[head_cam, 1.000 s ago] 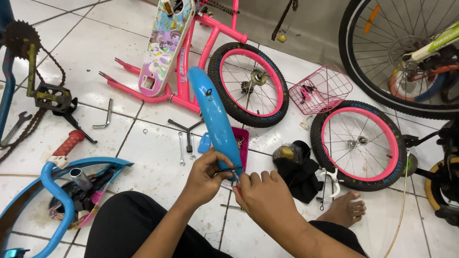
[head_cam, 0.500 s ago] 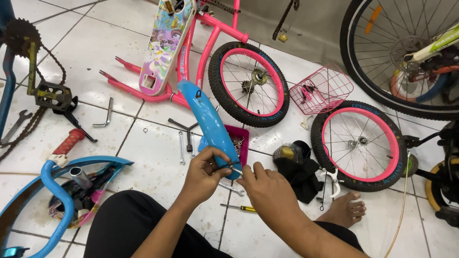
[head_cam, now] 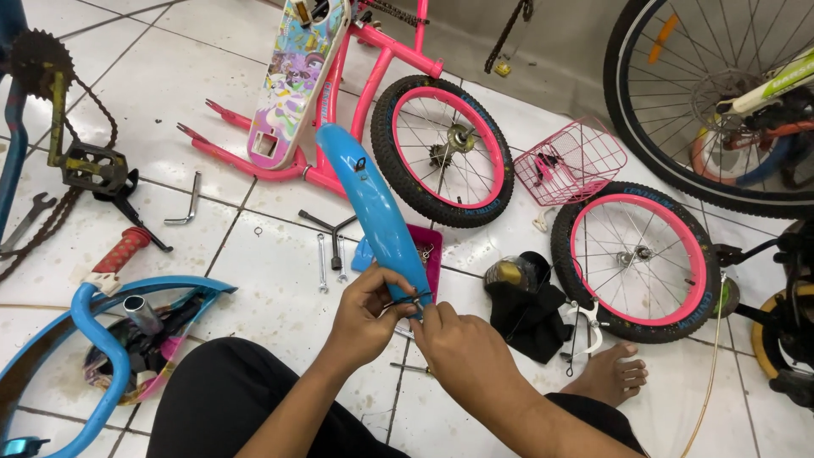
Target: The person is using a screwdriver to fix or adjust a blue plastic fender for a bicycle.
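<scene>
A curved blue bicycle fender rises from my hands toward the pink frame. My left hand grips its lower end from the left. My right hand pinches a small dark metal bracket fixed at that same lower end. Both hands meet above my black-trousered knees. My bare foot rests on the tiles at the right.
A pink bicycle frame and two pink-rimmed wheels lie on the white tiles. A pink basket, a magenta tray, spanners, a blue frame, a crank with chain and a large wheel surround me.
The fender has swung left and tilted a little. My right hand moved up from lower right to the fender's lower end and now pinches the bracket beside my left hand.
</scene>
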